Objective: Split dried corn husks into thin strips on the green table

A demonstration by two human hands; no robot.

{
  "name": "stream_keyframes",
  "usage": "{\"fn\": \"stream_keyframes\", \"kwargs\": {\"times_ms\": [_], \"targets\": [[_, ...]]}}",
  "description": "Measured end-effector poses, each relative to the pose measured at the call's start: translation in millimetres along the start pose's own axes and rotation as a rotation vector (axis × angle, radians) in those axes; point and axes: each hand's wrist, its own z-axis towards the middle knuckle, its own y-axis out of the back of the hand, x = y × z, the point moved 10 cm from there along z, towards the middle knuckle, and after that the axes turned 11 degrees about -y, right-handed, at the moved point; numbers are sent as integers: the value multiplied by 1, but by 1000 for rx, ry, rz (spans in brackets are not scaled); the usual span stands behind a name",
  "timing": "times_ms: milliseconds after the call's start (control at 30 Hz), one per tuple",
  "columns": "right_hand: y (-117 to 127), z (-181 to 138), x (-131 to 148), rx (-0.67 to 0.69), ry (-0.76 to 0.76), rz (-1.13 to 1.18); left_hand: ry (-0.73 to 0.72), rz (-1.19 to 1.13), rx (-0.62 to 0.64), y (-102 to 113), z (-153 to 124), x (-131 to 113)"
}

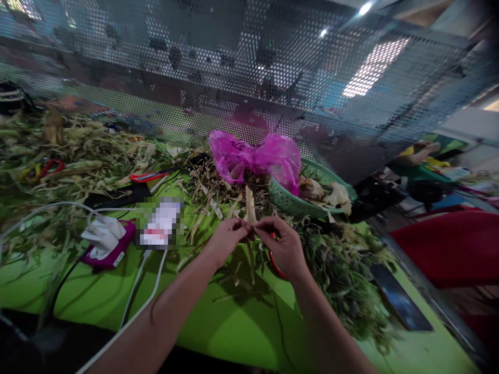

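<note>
Both hands meet over the green table [218, 332]. Between them stands a pale, dry plant strip [250, 205], with thin brown ends hanging below the fingers. My left hand [228, 236] is closed, pinching the strip near its lower part. My right hand [283, 244] pinches it from the other side, fingertips almost touching the left ones. Partly hidden behind my right hand is a red looped handle [276, 265], seemingly of scissors. Just beyond the hands lies a heap of dried plant scraps [208, 184].
A purple plastic bag [278, 156] lies by a green basket [292, 205]. At left are a power strip [107, 249] with white cables, a lit phone [161, 223] and a red cutter [150, 176]. Green leaves [343, 275] and a dark phone [401, 298] lie right.
</note>
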Motion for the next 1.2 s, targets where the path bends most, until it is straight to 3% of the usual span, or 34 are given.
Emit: {"fn": "stream_keyframes", "kwargs": {"times_ms": [233,433,733,933,1100,1200], "targets": [[-1,-5,21,10,207,-124,73,-107,-67,6,-3,8],[-1,-5,21,-25,205,-184,82,-135,-50,4,-4,7],[3,-3,23,-39,206,-209,-47,37,35,0,-2,-10],[3,1,11,-21,90,-162,-151,193,101,-5,0,-18],[0,3,-13,37,-126,43,-242,300,166,-10,-1,-21],[-1,3,-19,45,-181,168,-226,277,156,-10,0,-20]]}}
